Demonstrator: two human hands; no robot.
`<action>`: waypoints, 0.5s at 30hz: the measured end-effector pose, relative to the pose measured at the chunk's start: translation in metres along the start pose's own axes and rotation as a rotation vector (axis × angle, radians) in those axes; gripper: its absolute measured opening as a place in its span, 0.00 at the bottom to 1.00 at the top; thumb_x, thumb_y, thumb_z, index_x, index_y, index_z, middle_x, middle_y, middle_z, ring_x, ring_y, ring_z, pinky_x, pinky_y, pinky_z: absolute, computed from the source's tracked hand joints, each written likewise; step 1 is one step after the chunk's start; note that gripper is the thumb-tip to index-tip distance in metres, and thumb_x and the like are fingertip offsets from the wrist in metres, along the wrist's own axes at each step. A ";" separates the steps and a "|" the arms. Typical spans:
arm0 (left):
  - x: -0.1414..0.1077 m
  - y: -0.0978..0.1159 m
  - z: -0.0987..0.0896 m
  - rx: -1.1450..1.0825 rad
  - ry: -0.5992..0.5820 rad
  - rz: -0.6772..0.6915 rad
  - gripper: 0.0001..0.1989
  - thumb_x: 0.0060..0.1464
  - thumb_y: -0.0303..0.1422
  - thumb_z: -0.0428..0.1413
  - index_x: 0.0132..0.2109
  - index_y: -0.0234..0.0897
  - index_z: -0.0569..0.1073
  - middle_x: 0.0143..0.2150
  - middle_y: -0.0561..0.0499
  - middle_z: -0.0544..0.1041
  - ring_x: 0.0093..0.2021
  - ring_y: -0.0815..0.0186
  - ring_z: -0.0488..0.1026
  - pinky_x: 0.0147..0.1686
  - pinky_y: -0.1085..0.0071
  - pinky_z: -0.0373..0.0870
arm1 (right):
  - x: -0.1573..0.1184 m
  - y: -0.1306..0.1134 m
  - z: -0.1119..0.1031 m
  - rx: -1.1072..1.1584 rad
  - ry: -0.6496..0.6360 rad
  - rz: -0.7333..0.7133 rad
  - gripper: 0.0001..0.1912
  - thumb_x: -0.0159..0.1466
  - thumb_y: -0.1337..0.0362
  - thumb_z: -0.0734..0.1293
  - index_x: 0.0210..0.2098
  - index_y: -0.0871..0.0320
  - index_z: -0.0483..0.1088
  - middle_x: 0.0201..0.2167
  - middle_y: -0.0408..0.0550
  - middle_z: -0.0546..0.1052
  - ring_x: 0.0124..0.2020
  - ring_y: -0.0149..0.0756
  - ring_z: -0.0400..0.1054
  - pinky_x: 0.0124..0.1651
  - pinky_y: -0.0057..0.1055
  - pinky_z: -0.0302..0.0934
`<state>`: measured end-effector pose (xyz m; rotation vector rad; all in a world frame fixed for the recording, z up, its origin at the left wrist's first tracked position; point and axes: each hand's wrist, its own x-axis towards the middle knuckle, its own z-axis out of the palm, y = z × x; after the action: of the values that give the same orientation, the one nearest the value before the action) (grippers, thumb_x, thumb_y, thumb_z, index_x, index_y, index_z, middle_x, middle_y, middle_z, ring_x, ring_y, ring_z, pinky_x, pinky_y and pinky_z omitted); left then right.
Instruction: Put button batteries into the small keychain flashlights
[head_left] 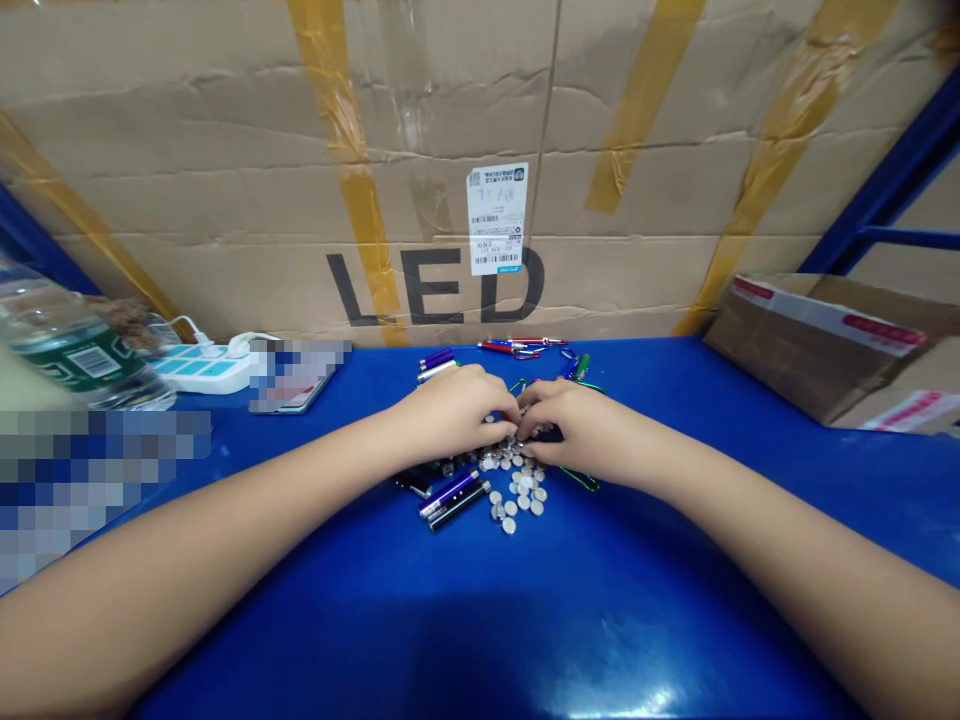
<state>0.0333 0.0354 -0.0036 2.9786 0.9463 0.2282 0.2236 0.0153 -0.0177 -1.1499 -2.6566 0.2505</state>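
Button cells (517, 490) hidden under left hand (450, 412) and right hand (589, 432), pixelated patch (97, 490) at left

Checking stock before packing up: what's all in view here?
Button cell batteries: dozens, silver, heaped under and below the hands.
Mini torches: several, purple or black, beside the heap and behind the hands.
Pen-shaped torches: a few, red or blue, at the table's back edge.
Carabiner clips: a few, green, around the right hand.
Table: one, blue, under everything.
Carton: one, brown, yellow-taped, printed LED, behind the table.
Open carton: one, brown, far right.
Power strip: one, white and teal, back left.
Water bottle: one, clear, far left.
Left hand: one, bare, over the heap.
Right hand: one, bare, over the heap.
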 end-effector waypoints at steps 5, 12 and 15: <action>0.001 0.000 0.007 0.046 -0.010 0.001 0.10 0.57 0.32 0.53 0.41 0.42 0.79 0.40 0.50 0.78 0.42 0.61 0.72 0.45 0.64 0.64 | 0.001 -0.002 0.001 -0.028 0.018 0.024 0.06 0.55 0.70 0.68 0.29 0.56 0.77 0.39 0.48 0.76 0.41 0.39 0.70 0.47 0.34 0.63; 0.003 0.000 0.006 -0.027 -0.068 -0.040 0.09 0.55 0.29 0.55 0.41 0.40 0.79 0.40 0.51 0.79 0.40 0.62 0.73 0.41 0.67 0.65 | 0.003 0.001 0.007 -0.109 0.041 -0.010 0.07 0.58 0.71 0.66 0.32 0.57 0.77 0.37 0.50 0.76 0.40 0.38 0.69 0.45 0.32 0.61; 0.003 -0.001 0.005 -0.052 -0.065 -0.060 0.09 0.55 0.28 0.55 0.40 0.40 0.79 0.39 0.52 0.80 0.39 0.63 0.74 0.39 0.69 0.65 | 0.004 0.003 0.009 -0.134 0.033 -0.027 0.08 0.60 0.71 0.64 0.33 0.58 0.76 0.37 0.51 0.75 0.41 0.38 0.69 0.45 0.32 0.60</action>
<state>0.0356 0.0384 -0.0085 2.8861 1.0047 0.1518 0.2203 0.0193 -0.0267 -1.1453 -2.6931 0.0492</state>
